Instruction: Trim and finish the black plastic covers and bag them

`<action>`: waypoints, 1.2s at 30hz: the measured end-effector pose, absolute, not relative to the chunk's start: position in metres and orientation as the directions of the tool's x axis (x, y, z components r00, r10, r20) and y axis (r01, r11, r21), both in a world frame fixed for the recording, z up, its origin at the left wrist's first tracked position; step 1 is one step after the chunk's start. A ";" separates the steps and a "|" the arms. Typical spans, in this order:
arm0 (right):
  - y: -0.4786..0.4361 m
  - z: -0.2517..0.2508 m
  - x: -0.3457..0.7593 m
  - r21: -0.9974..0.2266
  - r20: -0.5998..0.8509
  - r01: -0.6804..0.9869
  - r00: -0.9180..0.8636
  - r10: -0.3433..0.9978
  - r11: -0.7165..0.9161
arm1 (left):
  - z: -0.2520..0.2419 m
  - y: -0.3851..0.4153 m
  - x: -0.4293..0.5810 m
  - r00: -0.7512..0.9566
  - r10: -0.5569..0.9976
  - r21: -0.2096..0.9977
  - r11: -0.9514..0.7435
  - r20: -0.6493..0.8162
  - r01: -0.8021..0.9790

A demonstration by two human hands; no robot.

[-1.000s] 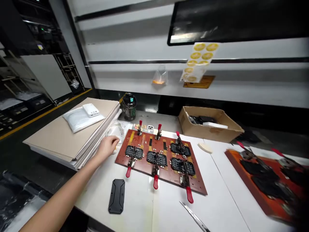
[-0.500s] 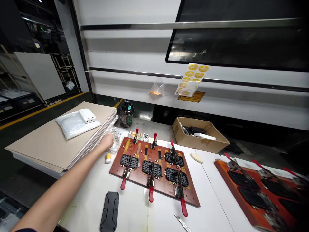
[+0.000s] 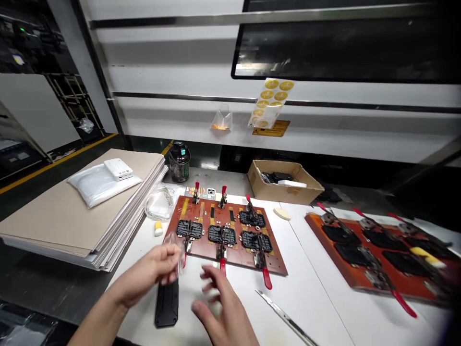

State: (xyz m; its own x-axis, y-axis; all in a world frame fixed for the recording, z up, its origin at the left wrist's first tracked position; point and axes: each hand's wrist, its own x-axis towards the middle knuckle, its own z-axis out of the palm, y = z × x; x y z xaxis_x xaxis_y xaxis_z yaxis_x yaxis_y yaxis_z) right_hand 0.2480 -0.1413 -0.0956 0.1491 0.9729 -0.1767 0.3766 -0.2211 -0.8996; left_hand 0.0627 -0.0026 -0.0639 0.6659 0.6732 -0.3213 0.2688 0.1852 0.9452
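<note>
My left hand [image 3: 158, 266] pinches a thin, clear piece of plastic film [image 3: 179, 257] over the black rectangular cover [image 3: 167, 305], hiding the cover's upper end. To its right, my right hand [image 3: 225, 305] hovers above the white table with fingers spread, holding nothing. Just beyond both hands lies a reddish-brown fixture board [image 3: 277, 264]. Red-handled toggle clamps [image 3: 266, 278] press on several black moulded plates [image 3: 221, 234] there. A utility knife [image 3: 286, 317] rests on the table right of my right hand.
A small yellow-and-white bottle [image 3: 158, 228] and a clear bag [image 3: 158, 204] are left of the board. Stacked cardboard sheets [image 3: 82, 230] stand at left, an open carton [image 3: 288, 192] behind. A second fixture [image 3: 345, 269] is at right, with a blurred yellow-and-white object [image 3: 428, 257] over it.
My left hand has come back from the clear bag to the black cover, now with clear film in its fingers. My right hand has entered. The view has shifted, and the yellow-and-white object has appeared at right.
</note>
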 end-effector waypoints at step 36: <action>-0.111 -0.119 0.209 -0.957 -0.251 -0.125 -0.091 0.964 -0.261 | -0.113 -0.078 -0.029 0.056 0.886 0.868 0.436 -0.460 0.236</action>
